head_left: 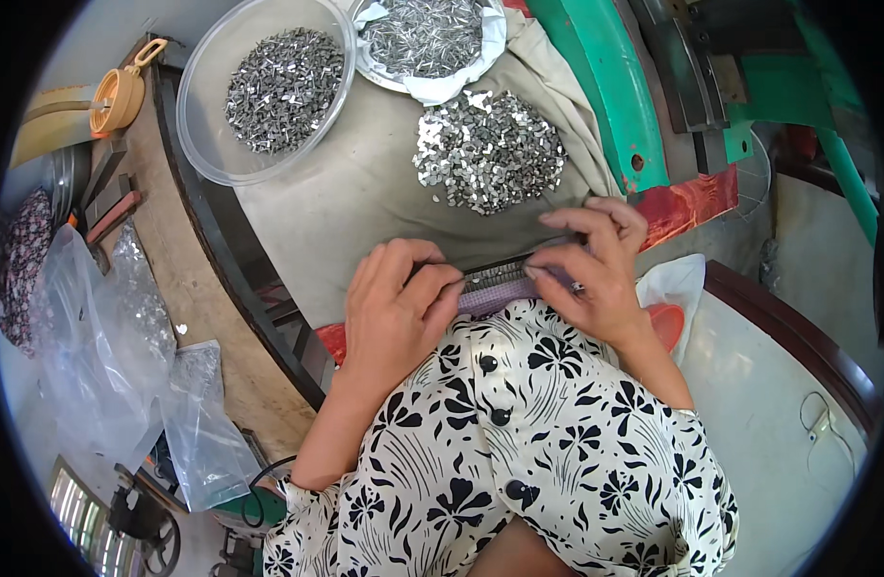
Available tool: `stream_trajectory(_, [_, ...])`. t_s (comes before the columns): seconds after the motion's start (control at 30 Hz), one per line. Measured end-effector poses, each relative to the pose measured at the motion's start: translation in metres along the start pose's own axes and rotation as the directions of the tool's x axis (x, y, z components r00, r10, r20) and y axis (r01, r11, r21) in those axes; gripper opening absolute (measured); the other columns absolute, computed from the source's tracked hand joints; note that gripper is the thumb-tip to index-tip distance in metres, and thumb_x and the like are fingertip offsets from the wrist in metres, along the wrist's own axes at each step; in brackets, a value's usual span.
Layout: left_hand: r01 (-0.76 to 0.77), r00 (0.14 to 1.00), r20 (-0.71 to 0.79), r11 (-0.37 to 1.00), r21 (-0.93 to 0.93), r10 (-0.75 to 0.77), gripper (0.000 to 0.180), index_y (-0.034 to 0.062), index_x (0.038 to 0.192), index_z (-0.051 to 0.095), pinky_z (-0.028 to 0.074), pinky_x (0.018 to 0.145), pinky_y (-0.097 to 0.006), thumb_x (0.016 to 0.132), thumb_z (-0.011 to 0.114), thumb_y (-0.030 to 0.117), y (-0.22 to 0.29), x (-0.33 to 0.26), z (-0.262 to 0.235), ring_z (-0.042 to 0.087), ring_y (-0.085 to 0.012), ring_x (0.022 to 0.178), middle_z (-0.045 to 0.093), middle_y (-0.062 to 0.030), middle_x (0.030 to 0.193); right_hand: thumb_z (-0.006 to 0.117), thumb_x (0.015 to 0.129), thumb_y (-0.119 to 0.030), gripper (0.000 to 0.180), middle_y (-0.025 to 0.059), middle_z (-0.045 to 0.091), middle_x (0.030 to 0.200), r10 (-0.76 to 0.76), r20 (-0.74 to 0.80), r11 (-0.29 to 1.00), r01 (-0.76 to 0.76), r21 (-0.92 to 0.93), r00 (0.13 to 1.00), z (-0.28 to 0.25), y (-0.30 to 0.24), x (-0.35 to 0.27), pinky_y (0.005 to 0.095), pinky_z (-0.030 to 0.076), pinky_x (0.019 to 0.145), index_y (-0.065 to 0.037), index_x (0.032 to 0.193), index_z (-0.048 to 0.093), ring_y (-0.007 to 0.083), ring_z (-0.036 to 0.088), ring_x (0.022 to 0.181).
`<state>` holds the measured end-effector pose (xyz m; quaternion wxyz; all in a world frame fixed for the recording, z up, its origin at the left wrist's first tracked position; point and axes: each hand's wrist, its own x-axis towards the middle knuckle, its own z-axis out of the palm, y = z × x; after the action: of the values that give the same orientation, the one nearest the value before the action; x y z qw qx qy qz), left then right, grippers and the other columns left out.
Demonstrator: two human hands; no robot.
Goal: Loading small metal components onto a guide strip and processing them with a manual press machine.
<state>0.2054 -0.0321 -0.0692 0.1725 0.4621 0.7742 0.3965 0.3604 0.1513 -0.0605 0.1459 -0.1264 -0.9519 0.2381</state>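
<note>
When handling the ridged strip (pixel 495 278), hold both ends; probably light, stiff. See left hand (pixel 392 296), right hand (pixel 596 279) apart; cannot tell whether clamped.

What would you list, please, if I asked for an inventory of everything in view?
row of small pieces: one, grey, between the hands
loose pile: one, silver-grey, beyond the hands
cloth: one, beige, under the pile
clear bowl: one, colourless, upper left, holding grey pieces
lined bowl: one, white, top centre, holding silver slivers
frame: one, green, upper right
wooden bench: one, brown, left
plastic bags: at least two, clear, left
patterned fabric: one, dark, far left
shirt: one, white with black flowers, lower centre
left hand: one, bare, row's left end
right hand: one, bare, row's right end
</note>
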Motion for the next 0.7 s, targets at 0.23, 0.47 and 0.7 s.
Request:
stream_trajectory(0.23, [0.065,0.993,-0.097,0.997,0.046,-0.061,0.018,0.0045,0.086,0.069,0.047,0.072,-0.034,0.07,0.077,-0.001,-0.005,-0.006,-0.011,0.059,-0.0246,0.085,0.061,-0.0064,0.094,0.084,0.067,-0.019,0.02,0.0021,0.064,0.118,-0.014,0.0,1.0,0.014,0.022,1.0,0.009,-0.007,-0.007,0.0422,0.03,0.101,-0.018,0.084,0.075,0.0317,0.044,0.116])
stream_trajectory(0.47, [0.113,0.988,-0.109,0.993,0.021,-0.11,0.019,0.001,0.087,0.07,0.048,0.073,-0.032,0.071,0.077,-0.006,-0.003,-0.011,-0.013,0.06,-0.023,0.087,0.06,-0.0088,0.095,0.084,0.066,-0.022,0.021,0.0014,0.064,0.117,-0.091,0.08,0.995,0.089,0.036,0.993,0.021,-0.018,0.003,0.0415,0.03,0.1,-0.018,0.084,0.075,0.0308,0.045,0.117])
stream_trajectory(0.7, [0.119,0.982,-0.148,0.993,-0.006,-0.118,0.019,0.0059,0.085,0.07,0.047,0.071,-0.036,0.068,0.078,0.001,-0.006,-0.015,-0.01,0.059,-0.0261,0.084,0.061,-0.0061,0.095,0.081,0.068,-0.013,0.021,0.0022,0.063,0.119,-0.066,-0.049,0.995,0.062,-0.077,0.997,0.016,-0.004,0.025,0.0426,0.031,0.099,-0.018,0.087,0.075,0.0312,0.045,0.116])
